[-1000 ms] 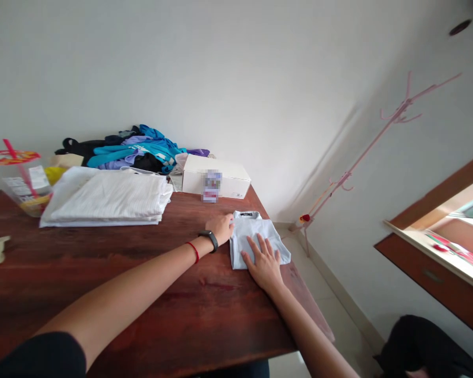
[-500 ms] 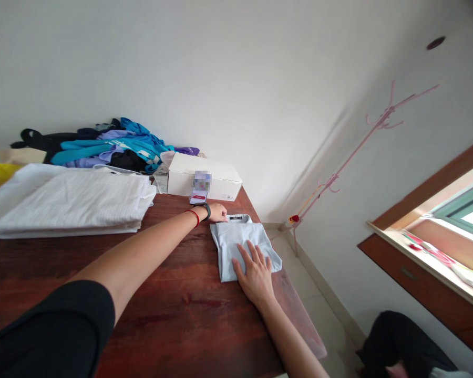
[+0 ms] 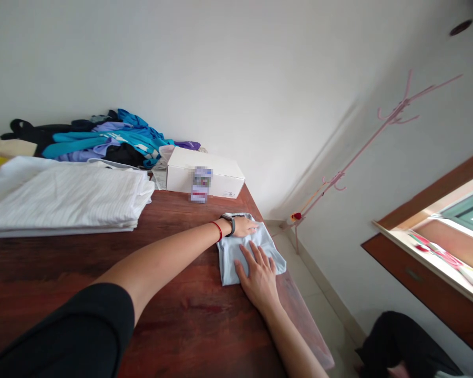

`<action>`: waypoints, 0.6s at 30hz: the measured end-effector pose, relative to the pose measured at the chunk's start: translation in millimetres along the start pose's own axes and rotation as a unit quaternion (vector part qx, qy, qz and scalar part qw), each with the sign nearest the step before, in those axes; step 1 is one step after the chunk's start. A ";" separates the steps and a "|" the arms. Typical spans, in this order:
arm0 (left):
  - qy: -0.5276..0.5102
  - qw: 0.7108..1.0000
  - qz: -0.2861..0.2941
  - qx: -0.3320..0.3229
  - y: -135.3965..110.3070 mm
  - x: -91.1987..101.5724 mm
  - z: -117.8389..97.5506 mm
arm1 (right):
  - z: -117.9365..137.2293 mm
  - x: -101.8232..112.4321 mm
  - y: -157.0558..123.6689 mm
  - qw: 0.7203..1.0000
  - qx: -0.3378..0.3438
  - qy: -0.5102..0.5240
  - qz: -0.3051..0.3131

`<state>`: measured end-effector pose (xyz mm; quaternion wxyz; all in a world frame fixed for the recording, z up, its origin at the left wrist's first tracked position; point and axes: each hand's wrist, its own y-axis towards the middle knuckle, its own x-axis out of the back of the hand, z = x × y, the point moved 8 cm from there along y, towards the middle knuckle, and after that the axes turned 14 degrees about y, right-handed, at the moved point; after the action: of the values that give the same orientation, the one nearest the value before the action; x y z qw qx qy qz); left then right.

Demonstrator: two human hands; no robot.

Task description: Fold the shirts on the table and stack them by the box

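Observation:
A light blue-grey folded shirt [image 3: 228, 262] lies near the right edge of the dark wooden table [image 3: 173, 325]. Across its upper part, by the collar, my left hand [image 3: 245, 227] rests with the fingers stretched out to the right; a dark band and a red string circle that wrist. Lower on the shirt, my right hand [image 3: 258, 275] presses flat with its fingers spread. The two hands are close but apart. Most of the collar is hidden behind my left hand and wrist.
Behind the shirt stands a white box [image 3: 220, 173] with a phone [image 3: 200, 186] leaning on it. Folded white cloth [image 3: 71, 199] and a heap of blue and black clothes [image 3: 114, 139] lie left. A pink coat rack [image 3: 355, 152] stands beyond the table; a person's dark-clothed leg [image 3: 402, 336] shows lower right.
My left hand has moved right from the collar's left corner onto the shirt's upper part, and its fingers have straightened. My right hand stays on the shirt. The view has shifted slightly.

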<state>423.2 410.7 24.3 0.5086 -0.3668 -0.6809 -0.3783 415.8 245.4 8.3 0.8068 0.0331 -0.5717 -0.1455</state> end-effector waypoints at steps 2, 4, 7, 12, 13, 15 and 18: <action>0.008 1.000 0.023 -0.006 0.7 -13.2 1.9 | -0.9 -0.1 0.2 1.000 -0.002 0.005 0.001; 0.020 0.999 0.039 -0.001 -0.4 -22.5 8.1 | -1.8 -0.2 0.6 1.000 -0.002 0.009 0.001; 0.032 0.998 0.047 0.011 -2.1 -30.1 16.0 | -2.9 -0.4 1.0 1.000 -0.002 0.009 0.000; 0.040 0.998 0.044 0.018 -0.5 -36.9 20.7 | -3.1 -2.3 0.2 1.000 0.006 0.001 0.005; 0.040 0.998 0.044 0.019 0.2 -37.9 21.4 | -2.9 -3.1 -0.1 1.000 0.008 -0.002 0.006; 0.041 0.998 0.046 0.025 1.4 -39.2 22.8 | -2.5 -4.8 -0.6 1.000 0.010 -0.008 0.010; 0.040 0.997 0.051 0.043 2.8 -38.6 24.0 | -1.9 -6.5 -1.0 1.000 0.009 -0.017 0.015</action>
<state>423.9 428.9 -17.4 0.5693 -0.3636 -0.6559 -0.3369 415.4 246.0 1.5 0.7989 0.0292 -0.5868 -0.1287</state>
